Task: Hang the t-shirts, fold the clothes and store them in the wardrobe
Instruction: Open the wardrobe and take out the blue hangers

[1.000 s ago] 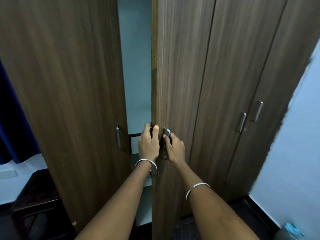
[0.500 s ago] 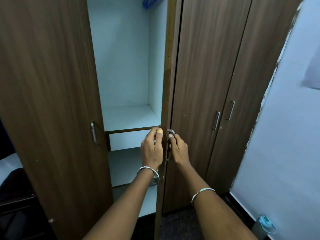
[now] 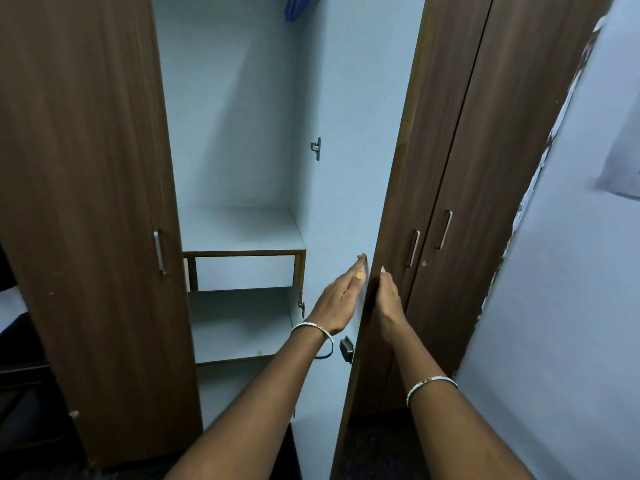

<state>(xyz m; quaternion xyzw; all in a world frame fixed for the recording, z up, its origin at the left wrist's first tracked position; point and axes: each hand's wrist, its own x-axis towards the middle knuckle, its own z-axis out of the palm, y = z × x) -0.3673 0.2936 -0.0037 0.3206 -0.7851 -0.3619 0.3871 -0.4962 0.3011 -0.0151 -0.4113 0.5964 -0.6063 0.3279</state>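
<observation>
We stand before the wardrobe with its open door between our two hands. The door's pale inner face is turned towards us and its brown edge runs down the middle.

Our left hand lies flat on that inner face, fingers straight and together, the tips just short of the door's edge. Its grip is slack and holds nothing. Our right hand is on the other side of the same edge, against the door's outer face. We see only its back, so we cannot tell whether its grip has closed on anything.

Left of the open door the compartment stands exposed. It has a pale shelf a little above our hands, more shelves below, and blue hangers at the very top. Further left of the open door, the other door is swung out as well. Right of the open door are two closed doors, then a pale wall. A silver bangle circles each wrist.
</observation>
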